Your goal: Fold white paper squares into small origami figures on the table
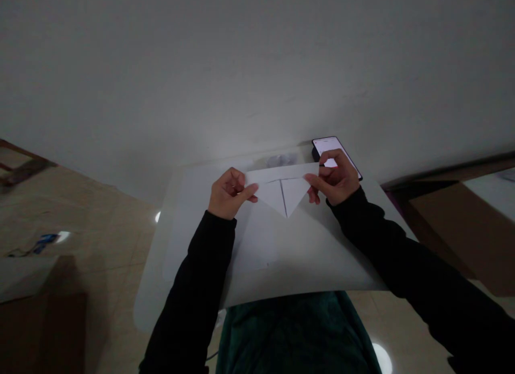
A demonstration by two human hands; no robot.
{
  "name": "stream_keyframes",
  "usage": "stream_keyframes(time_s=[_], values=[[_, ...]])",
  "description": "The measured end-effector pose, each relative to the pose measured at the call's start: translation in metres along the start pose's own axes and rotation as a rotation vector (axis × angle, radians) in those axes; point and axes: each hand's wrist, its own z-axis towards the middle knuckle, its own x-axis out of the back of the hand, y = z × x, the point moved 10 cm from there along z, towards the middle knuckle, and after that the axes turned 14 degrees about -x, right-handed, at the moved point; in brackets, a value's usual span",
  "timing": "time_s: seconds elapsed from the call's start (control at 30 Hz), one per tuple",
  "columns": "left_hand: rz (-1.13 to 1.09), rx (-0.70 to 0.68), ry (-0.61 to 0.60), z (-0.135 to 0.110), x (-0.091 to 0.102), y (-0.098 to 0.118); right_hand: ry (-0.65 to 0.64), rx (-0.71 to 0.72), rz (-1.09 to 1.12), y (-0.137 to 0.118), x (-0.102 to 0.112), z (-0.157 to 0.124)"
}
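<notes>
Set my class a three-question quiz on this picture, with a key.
1. Which is nearer the phone: the left hand or the right hand?
2. True or false: both hands hold the folded white paper.
3. Fill in the blank: the person's sleeves are ____.

Key: 1. right hand; 2. true; 3. black.

A folded sheet of white paper (277, 196) forms a wide triangle, its point aimed at 6 o'clock and its long straight edge toward 12 o'clock. A dark centre crease runs down to the point. The left hand (229, 194) pinches the 9 o'clock corner, the right hand (333, 179) the 3 o'clock corner.
</notes>
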Motion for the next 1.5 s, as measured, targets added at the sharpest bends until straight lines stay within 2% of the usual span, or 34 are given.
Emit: stream_keyframes(time_s=[0.17, 0.33, 0.43, 0.63, 0.83, 0.97, 1.13, 1.33, 1.5], values=[[0.022, -0.135, 0.064, -0.001, -0.003, 0.014, 0.076, 0.108, -0.032, -0.01, 0.006, -0.005], [0.079, -0.228, 0.105, -0.002, 0.002, 0.026, 0.028, 0.13, -0.014, -0.015, 0.002, -0.006], [0.062, -0.238, 0.098, -0.001, 0.006, 0.025, -0.044, 0.096, 0.033, -0.014, -0.001, -0.006], [-0.152, -0.18, -0.044, 0.001, -0.003, 0.013, -0.079, 0.016, 0.066, -0.009, 0.003, -0.004], [-0.03, -0.241, -0.015, 0.002, 0.0, 0.016, -0.077, 0.082, -0.037, -0.011, 0.005, -0.002], [0.021, -0.198, 0.016, -0.001, 0.0, 0.016, -0.111, 0.119, -0.034, -0.01, 0.002, -0.002], [0.023, -0.117, 0.094, -0.006, 0.0, 0.01, 0.017, 0.117, 0.012, -0.006, 0.007, 0.0], [0.061, -0.035, 0.271, -0.011, 0.008, -0.007, 0.187, 0.061, 0.072, 0.005, 0.014, -0.001], [0.016, -0.027, 0.321, -0.015, 0.003, -0.017, 0.364, 0.036, 0.08, 0.009, 0.024, -0.01]])
